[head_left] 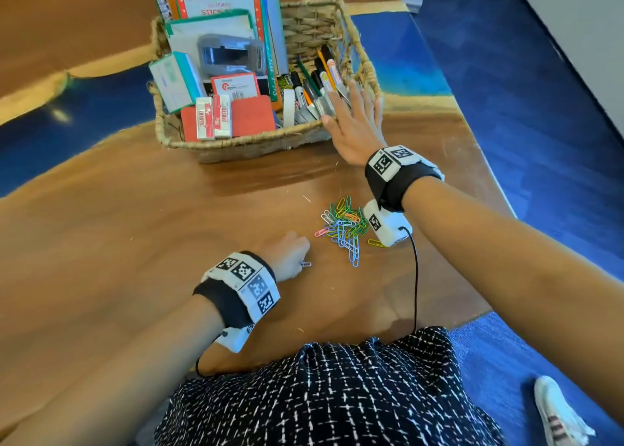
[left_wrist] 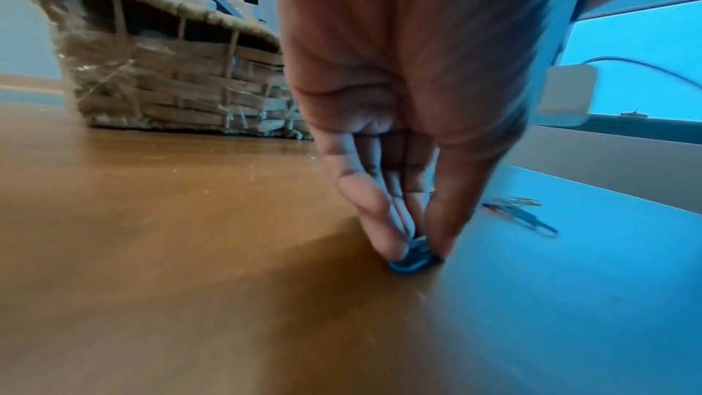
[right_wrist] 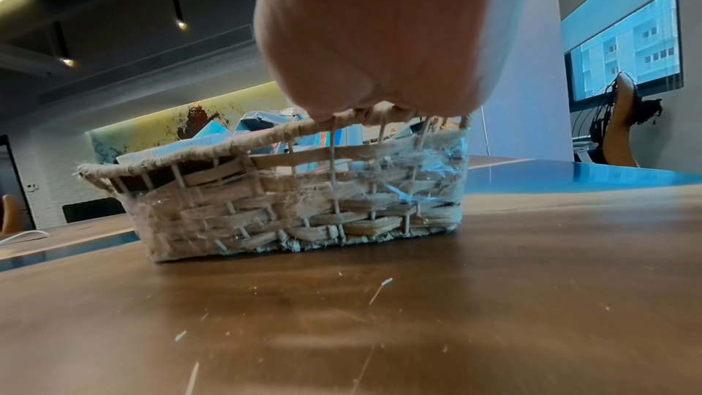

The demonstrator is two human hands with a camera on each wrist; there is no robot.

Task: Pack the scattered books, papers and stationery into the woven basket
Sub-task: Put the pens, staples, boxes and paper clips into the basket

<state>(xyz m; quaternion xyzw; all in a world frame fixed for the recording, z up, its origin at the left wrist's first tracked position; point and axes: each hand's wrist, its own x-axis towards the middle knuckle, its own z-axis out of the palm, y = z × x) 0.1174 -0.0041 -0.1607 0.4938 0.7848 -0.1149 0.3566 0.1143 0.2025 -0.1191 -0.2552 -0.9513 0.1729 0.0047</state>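
The woven basket [head_left: 236, 145] [left_wrist: 170, 80] [right_wrist: 304, 206] stands at the far middle of the wooden table, filled with books, boxes, erasers and pens [head_left: 314, 84]. A pile of coloured paper clips [head_left: 344, 226] [left_wrist: 520, 212] lies on the table nearer me. My left hand [head_left: 290, 256] pinches a blue paper clip [head_left: 305, 264] [left_wrist: 412, 260] against the table, just left of the pile. My right hand [head_left: 354, 121] [right_wrist: 379, 41] hovers over the basket's near right corner, fingers spread and straight, holding nothing.
The table top [head_left: 135, 243] carries bits of straw. Its right edge drops to a blue floor [head_left: 540, 141]. A white shoe [head_left: 557, 412] stands at the lower right. Cables run from both wrist cameras.
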